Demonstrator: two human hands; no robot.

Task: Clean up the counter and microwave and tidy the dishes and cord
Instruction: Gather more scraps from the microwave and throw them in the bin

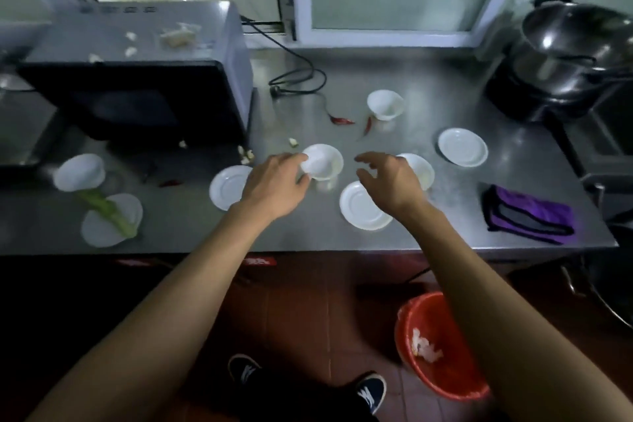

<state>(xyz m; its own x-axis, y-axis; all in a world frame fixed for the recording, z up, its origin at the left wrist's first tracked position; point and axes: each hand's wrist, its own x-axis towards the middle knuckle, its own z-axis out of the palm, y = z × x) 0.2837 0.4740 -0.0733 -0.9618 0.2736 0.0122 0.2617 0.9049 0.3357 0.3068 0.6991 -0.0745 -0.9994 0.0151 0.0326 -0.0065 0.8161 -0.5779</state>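
My left hand (275, 183) grips the rim of a small white bowl (325, 161) at the middle of the steel counter (428, 106). My right hand (387, 175) hovers open over a white saucer (363, 207), in front of another white bowl (419, 168). More white dishes lie around: a saucer (227, 187) under my left hand, a saucer (462, 147) at right, a bowl (385, 104) further back. The microwave (144, 72) stands at left with garlic scraps (178, 36) on top. Its black cord (298, 79) lies looped beside it.
Dried red chillies (342, 120) and garlic bits (246, 156) litter the counter. A bowl (80, 172), plates (102, 229) and a green vegetable stalk (106, 209) sit at left. A purple cloth (529, 214) lies at right, steel pots (565, 44) behind it. A red bucket (431, 346) stands on the floor.
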